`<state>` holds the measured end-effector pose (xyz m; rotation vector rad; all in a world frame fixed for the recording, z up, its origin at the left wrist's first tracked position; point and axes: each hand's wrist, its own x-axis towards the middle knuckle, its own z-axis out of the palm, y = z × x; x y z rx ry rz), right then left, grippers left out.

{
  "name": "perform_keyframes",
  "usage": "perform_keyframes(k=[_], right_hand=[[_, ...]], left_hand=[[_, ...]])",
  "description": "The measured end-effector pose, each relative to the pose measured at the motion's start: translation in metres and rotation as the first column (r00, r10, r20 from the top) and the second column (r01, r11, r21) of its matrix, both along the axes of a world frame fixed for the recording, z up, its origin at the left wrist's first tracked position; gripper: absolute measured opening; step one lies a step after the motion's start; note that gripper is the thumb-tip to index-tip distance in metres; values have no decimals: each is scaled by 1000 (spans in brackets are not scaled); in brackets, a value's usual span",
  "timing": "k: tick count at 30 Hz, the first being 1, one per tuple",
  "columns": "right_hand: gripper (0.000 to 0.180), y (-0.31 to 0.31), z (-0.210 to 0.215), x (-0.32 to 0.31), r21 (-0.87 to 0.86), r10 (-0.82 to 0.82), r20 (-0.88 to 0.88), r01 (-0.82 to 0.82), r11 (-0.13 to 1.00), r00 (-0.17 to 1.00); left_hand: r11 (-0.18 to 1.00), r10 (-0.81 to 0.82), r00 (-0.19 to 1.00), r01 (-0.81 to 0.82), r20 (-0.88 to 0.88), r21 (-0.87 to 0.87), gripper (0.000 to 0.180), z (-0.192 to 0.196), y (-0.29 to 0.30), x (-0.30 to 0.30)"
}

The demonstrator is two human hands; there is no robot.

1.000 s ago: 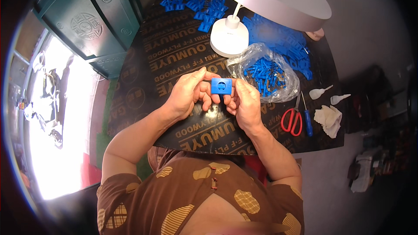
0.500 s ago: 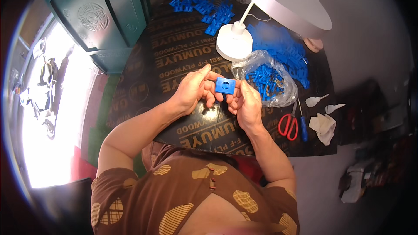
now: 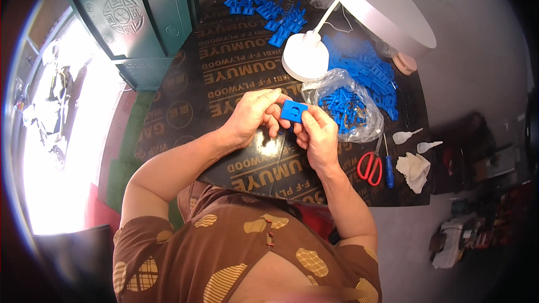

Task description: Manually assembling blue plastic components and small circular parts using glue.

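Above the dark tabletop, a small blue plastic plate (image 3: 293, 110) with a round cutout in its face is held between my hands. My right hand (image 3: 320, 134) pinches it at the right, thumb lying on the near face and fingers curled behind. At the plate's left edge, the curled fingers of my left hand (image 3: 252, 116) support it, and the left thumb points up and away from it. Fingertips behind the plate are hidden. Just right of my right hand lies a clear plastic bag (image 3: 368, 126) of small blue parts (image 3: 342, 104).
A white lamp (image 3: 305, 56) stands behind the bag, its round head overhanging a heap of blue plates (image 3: 365, 67). Blue pieces with springs (image 3: 275, 17) stand at the back. Red-handled scissors (image 3: 370, 169), a blue screwdriver (image 3: 389, 173), two white nozzles (image 3: 405, 136) and a crumpled cloth (image 3: 414, 171) lie right.
The plate has tilted and shifted slightly right. My right thumb has come onto its face. The whole view has shifted a little, while my left hand keeps nearly the same pose.
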<state>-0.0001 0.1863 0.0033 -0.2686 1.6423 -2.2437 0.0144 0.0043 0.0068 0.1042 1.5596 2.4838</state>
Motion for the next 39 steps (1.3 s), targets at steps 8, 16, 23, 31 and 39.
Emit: perform_keyframes(k=[8, 16, 23, 31, 39], right_hand=[[24, 0, -1, 1, 12, -7, -25, 8, 1000, 1000], [26, 1, -1, 0, 85, -24, -127, 35, 996, 992], [35, -2, 3, 3, 55, -67, -181, 79, 995, 981], [35, 0, 5, 3, 32, -56, -122, 60, 998, 991], [30, 3, 4, 0, -183, -30, -13, 27, 983, 999]], left_hand=[[999, 11, 1000, -10, 7, -52, 28, 4, 0, 2], [992, 71, 997, -72, -12, -99, 20, 6, 2, 3], [987, 91, 990, -104, -109, -123, 16, 4, 4, 4], [987, 119, 975, -137, -185, -88, 17, 3, 5, 3], [979, 126, 959, -161, -253, -121, 20, 2, 6, 3]])
